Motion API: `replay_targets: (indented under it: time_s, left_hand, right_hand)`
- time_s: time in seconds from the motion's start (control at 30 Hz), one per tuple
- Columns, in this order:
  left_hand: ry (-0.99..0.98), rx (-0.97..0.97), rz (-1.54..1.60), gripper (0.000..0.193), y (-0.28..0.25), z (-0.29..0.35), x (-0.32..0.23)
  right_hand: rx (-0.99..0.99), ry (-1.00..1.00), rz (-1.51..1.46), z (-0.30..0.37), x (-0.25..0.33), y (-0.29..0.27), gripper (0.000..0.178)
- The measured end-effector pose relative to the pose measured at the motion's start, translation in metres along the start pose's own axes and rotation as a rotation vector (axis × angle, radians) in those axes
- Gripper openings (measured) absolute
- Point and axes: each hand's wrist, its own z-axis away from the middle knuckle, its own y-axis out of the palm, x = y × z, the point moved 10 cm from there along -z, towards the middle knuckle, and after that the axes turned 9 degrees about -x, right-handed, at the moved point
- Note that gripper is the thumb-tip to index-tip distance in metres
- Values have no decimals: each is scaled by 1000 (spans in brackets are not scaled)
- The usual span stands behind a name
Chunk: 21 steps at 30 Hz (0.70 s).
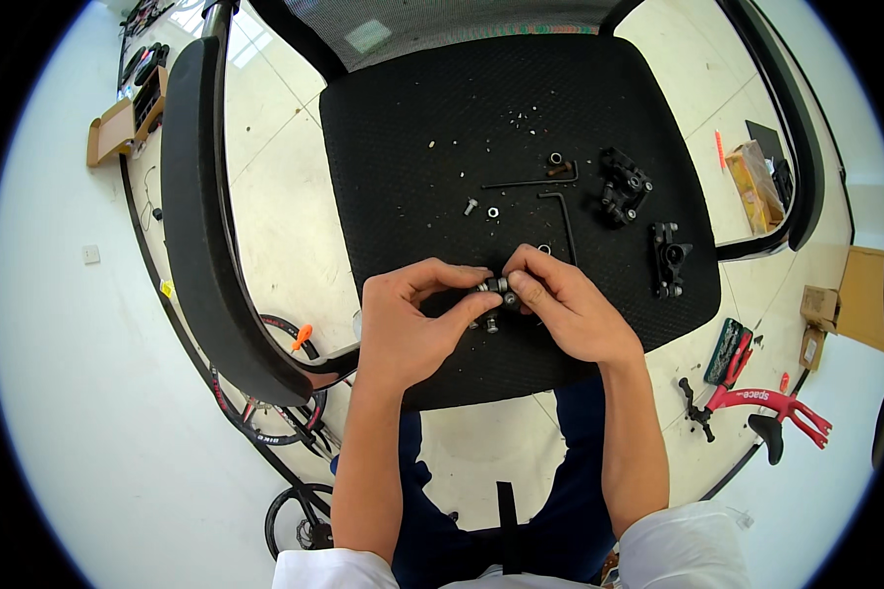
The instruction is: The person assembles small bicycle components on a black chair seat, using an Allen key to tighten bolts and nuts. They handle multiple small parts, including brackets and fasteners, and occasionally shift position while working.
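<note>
Over the front part of a black chair seat [403, 196], my left hand [408, 319] and my right hand [581, 312] meet. Between them the thumbs and fingertips pinch a small dark metal part with silver rings [497, 285]. Bolt-like ends [492, 324] show just below the fingertips; whether they belong to the held part I cannot tell. Beyond my hands lie one L-shaped hex key [525, 184] and a second hex key [564, 218]. Near them are a small silver bolt [470, 206], a nut [493, 212] and a ring [556, 158].
Two black bolted mechanical parts, a larger one [623, 187] and a smaller one [669, 260], sit on the seat's right. Armrests [192, 216] flank it. On the floor are a pink-red bicycle frame [766, 398], a wheel [265, 417] and cardboard boxes [820, 307].
</note>
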Motion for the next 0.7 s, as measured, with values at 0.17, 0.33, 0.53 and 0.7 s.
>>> replay_targets:
  time_s: [0.17, 0.33, 0.53, 0.7]
  left_hand:
    - [47, 60, -49, 19, 3, 2, -6]
    - [95, 72, -80, 19, 5, 3, -9]
    - [67, 34, -71, 17, 4, 0, -7]
    - [129, 59, -89, 18, 0, -1, -8]
  right_hand:
    - [78, 32, 5, 2, 1, 1, 22]
    - [108, 89, -19, 1, -5, 0, 23]
    - [14, 60, -123, 3, 0, -4, 21]
    - [35, 99, -56, 2, -4, -3, 24]
